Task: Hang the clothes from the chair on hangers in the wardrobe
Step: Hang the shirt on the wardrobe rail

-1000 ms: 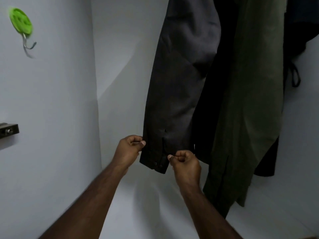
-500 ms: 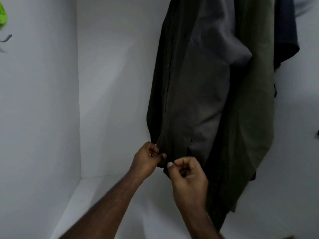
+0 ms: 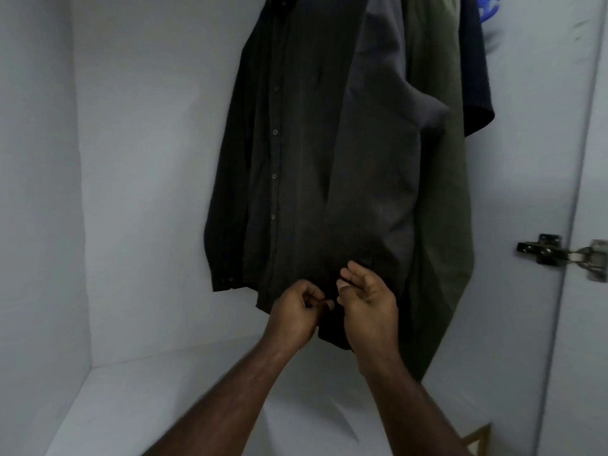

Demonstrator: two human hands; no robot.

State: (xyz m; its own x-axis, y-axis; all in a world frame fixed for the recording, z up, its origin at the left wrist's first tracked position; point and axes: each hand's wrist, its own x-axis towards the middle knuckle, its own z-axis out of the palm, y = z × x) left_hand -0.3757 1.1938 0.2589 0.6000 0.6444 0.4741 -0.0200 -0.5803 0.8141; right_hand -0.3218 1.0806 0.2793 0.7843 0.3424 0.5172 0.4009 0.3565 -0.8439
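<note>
A dark button-front shirt [image 3: 289,159] hangs inside the white wardrobe, its button row facing me and a greyer fold [image 3: 378,166] on its right side. My left hand [image 3: 296,312] is curled at the shirt's bottom hem, thumb and forefinger pinching the front edge. My right hand [image 3: 367,299] is just to its right, in front of the hem, with fingers loosely spread and nothing pinched. The hanger that carries the shirt is out of view above.
An olive green garment [image 3: 437,199] and a navy one [image 3: 473,77] hang to the right, below a blue hanger [image 3: 490,8]. A metal door hinge [image 3: 559,255] sits on the right panel. The white wardrobe floor [image 3: 164,396] lies below; a wooden edge [image 3: 477,439] shows bottom right.
The view swung right and the shirt turned so its button row faces me. Both hands came together at the hem, and my right hand opened from its pinch.
</note>
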